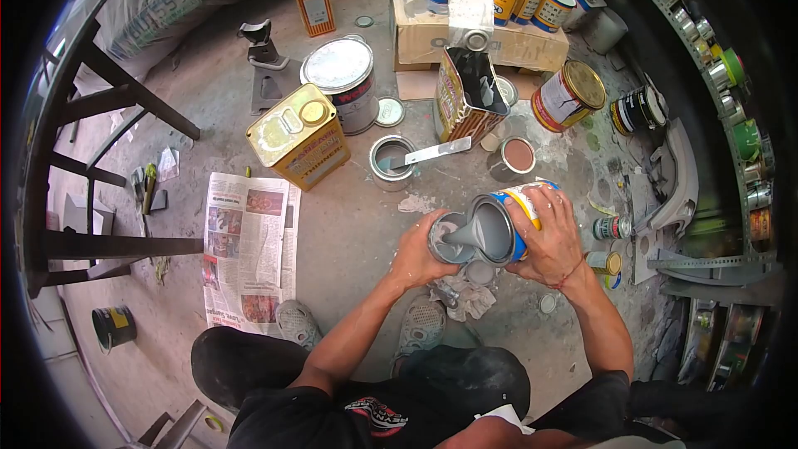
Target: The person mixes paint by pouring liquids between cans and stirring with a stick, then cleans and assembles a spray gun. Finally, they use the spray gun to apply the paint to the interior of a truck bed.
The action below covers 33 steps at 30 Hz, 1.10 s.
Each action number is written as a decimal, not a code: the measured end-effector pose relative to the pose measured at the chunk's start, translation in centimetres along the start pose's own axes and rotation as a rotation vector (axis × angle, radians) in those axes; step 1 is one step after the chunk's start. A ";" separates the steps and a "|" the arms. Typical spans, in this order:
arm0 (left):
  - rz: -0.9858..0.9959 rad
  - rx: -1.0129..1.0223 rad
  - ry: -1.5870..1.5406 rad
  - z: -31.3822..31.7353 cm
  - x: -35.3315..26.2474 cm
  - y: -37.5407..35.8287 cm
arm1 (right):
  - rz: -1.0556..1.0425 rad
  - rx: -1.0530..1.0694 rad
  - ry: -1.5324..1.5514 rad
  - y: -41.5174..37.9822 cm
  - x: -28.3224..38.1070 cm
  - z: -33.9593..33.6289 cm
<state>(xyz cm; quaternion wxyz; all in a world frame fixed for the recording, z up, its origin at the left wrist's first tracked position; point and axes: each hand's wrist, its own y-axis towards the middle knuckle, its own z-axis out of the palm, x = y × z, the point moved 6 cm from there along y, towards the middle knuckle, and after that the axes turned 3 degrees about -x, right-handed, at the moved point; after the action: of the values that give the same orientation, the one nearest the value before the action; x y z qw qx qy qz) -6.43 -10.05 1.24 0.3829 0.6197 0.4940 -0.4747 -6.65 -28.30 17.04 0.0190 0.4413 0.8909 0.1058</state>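
Observation:
My left hand (pixel 418 251) is wrapped round a small open can (pixel 450 238) with grey paint inside. In my right hand (pixel 549 237) is a blue, yellow and white can (pixel 522 206), tilted toward the left. Grey paint (pixel 470 234) runs from its mouth into the small can. The two rims are close together; whether they touch I cannot tell. Above my hands, an open can (pixel 392 160) stands on the floor with a flat metal strip (pixel 438 152) lying across its rim. A can with brown contents (pixel 517 155) stands to the right of it.
A thinner tin (pixel 301 137), a large white-lidded can (pixel 338 66) and an open square tin (pixel 470 98) stand beyond my hands. Newspaper (pixel 248 241) lies left. A cardboard box (pixel 420 29) bears several cans. A dark stool (pixel 125 245) stands far left; shelves (pixel 715 58) line the right.

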 end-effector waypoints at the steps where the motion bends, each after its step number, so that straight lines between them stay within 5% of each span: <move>1: 0.005 0.000 0.010 0.0 0.0 0.0 | 0.000 0.000 0.000 0.0 0.0 0.0; 13: -0.058 0.012 -0.064 0.6 1.0 0.3 | 0.090 -0.071 0.091 -1.1 -1.1 1.9; 15: -0.064 -0.013 -0.074 0.6 1.1 0.3 | 0.200 -0.290 0.272 -2.1 -2.1 3.2; 22: -0.097 -0.063 -0.167 0.1 2.0 0.4 | 0.732 -0.450 0.637 -4.1 -5.7 12.1; 25: -0.097 -0.082 -0.152 -0.3 2.8 0.4 | 0.880 -0.657 0.619 -5.5 -7.8 17.5; 28: -0.074 -0.108 -0.132 -0.8 2.2 0.3 | 1.114 -0.570 0.513 -7.2 -9.2 22.2; 33: -0.072 -0.080 -0.094 -0.8 2.6 0.6 | 1.111 -0.643 0.471 -9.7 -9.3 25.0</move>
<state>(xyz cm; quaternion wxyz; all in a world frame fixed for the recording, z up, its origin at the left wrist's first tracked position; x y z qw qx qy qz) -5.47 -8.74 -1.10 0.4126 0.5628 0.5160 -0.4967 -5.40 -37.08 -9.89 -0.1023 0.7708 0.4369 0.4522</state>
